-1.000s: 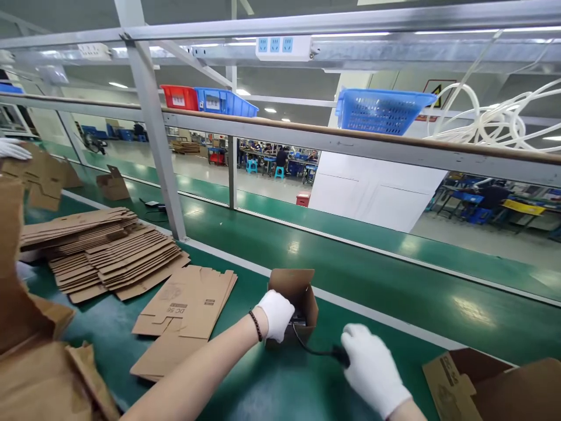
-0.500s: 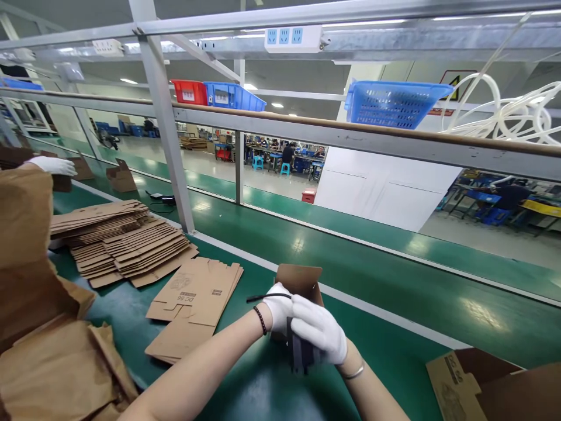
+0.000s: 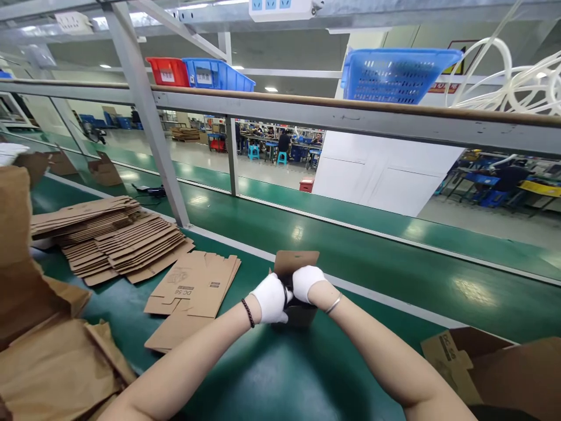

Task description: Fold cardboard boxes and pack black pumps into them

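Observation:
A small cardboard box stands open on the green work surface, its back flap raised and its front wall in dark shadow. My left hand, in a white glove, is at the box's left edge, its fingers closed on a thin black cable. My right hand, also gloved, reaches over the opening with curled fingers pointing down into the box. What it holds is hidden. The dark object seen earlier does not show clearly now.
Flat printed cartons lie to the left, with a larger stack of cartons behind. Brown paper fills the near left. Another open box is at right. A metal post rises behind the cartons. Another person's glove shows far left.
My right hand has turned over and moved from the box's front to above its opening. The dark object it held has gone from view. The camera view has tilted down a little.

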Demonstrator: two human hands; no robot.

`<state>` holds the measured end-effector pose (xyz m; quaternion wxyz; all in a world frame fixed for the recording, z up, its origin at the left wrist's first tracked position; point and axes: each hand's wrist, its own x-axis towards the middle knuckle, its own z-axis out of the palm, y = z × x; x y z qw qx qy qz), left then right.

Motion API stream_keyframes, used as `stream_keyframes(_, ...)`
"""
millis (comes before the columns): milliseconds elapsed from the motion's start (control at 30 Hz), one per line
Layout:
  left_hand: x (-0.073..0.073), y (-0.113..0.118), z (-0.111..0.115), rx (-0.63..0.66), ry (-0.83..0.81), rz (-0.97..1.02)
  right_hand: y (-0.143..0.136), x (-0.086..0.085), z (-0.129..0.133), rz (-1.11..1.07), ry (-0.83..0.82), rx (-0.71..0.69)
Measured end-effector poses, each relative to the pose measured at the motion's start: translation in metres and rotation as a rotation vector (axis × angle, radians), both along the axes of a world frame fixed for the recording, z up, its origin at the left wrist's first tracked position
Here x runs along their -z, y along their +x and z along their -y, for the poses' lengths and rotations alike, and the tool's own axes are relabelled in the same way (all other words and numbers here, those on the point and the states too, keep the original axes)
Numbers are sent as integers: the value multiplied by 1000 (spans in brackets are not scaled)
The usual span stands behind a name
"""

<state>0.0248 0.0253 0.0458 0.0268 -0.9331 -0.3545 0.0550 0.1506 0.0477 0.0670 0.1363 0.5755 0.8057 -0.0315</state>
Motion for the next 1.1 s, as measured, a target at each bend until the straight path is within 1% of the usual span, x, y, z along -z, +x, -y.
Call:
stream_keyframes(133,-12,-19,-5,-6,-11,30,-9,6,4,4,-33,-50)
stream_keyframes(267,-17,-26,-8,-66,55,81,-11,11,13,-12,19,-11)
stream_keyframes(333,-17,-25,-8,-96,109,109,-11,12,15,-19,45,8)
stream_keyframes(400,-14,-23,-7,-96,142,112,-10,13,18,-30,72,20)
stream_keyframes(600,-2,-9,-5,-81,175,32,-5,12,23,-75,161,15)
stream_keyframes(733,10,1,-5,-113,236,-3,-4,15,18,-66,125,-97)
stream_keyframes(833,13,0,-3,-131,285,-6,-5,14,9,-42,55,-197)
stream_keyframes(967,7,-13,5,-78,287,5,-7,10,-1,-7,-77,-301)
stream_keyframes(1033,3,-18,11,-30,260,-2,-8,9,-4,-9,-137,-355)
stream_keyframes(1100,0,-19,15,14,213,1,-9,9,-6,-24,-163,-383)
